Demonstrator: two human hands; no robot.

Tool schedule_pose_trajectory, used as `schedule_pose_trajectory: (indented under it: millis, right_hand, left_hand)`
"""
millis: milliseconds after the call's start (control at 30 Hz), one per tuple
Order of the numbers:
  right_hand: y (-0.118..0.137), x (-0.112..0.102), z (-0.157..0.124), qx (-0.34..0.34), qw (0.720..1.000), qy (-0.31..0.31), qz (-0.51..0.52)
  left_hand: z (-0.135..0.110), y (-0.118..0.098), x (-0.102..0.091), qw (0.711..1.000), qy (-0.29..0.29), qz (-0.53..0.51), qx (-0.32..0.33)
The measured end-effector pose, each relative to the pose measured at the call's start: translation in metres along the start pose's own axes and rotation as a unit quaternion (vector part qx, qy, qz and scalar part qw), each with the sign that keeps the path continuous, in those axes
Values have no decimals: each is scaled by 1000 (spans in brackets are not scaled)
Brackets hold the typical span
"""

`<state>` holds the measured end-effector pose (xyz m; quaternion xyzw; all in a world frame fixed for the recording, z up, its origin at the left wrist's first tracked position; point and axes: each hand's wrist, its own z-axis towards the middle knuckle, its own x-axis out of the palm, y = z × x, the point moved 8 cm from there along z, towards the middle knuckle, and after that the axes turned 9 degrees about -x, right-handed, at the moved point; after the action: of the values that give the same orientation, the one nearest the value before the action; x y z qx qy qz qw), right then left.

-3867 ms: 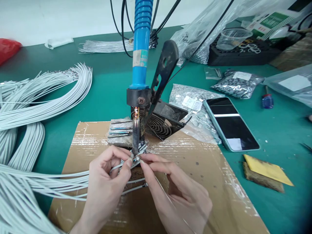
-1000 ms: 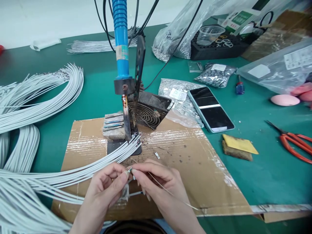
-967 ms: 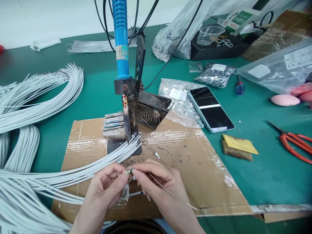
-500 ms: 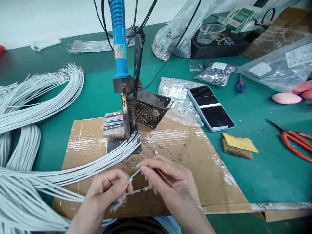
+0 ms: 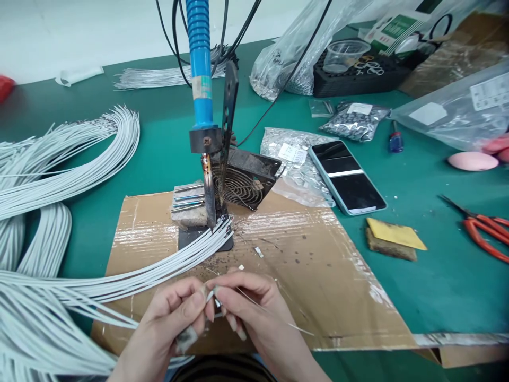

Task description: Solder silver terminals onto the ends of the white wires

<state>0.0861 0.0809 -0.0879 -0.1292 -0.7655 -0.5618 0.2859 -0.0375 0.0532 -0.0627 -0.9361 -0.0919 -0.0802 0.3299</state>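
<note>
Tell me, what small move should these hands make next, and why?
Perhaps the right hand should ease its fingers back slightly: they meet the left hand at the short visible bit of white cable and hide its end, so it can't be checked.

Can't make out the end of the white wire (image 5: 210, 295), lower centre: covered by fingertips of left grip (image 5: 175, 310) and right grip (image 5: 254, 297). Can't trace the thin wire (image 5: 287, 322) whole, partly behind right grip. Can't identify the grey patch (image 5: 186, 339) under left grip: blurred. Cut off: soldering iron (image 5: 200, 58) at top edge, cable bundle (image 5: 27, 302) at left, pliers (image 5: 485, 233) at right. Can't read the bag label (image 5: 292, 153), right of centre: too small.
</note>
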Motion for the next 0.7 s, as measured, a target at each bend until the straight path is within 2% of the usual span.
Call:
schedule_pose_trajectory:
  millis: [133,233,333,433,500,633,700]
  right_hand:
    - [-3,6,-4,0,999,-31,20]
    - [0,6,-4,23,994,-82,72]
    - [17,-9,0,-4,981,-156,113]
    - [37,-28,1,-56,972,-210,93]
    - [40,-29,0,-51,977,-201,44]
    - [22,-10,-5,-9,993,-104,-58]
    - [18,-5,-6,-27,992,-74,-98]
  left_hand:
    - [2,3,-1,1000,-6,9,18]
    - [1,5,-1,999,-4,15,28]
    - [-1,7,-3,999,-8,28,34]
    - [-2,10,-7,999,-32,17,29]
    - [-2,8,-8,998,-49,-2,41]
    - [-1,1,-3,995,-56,-8,78]
    - [-1,-2,0,994,-59,4,96]
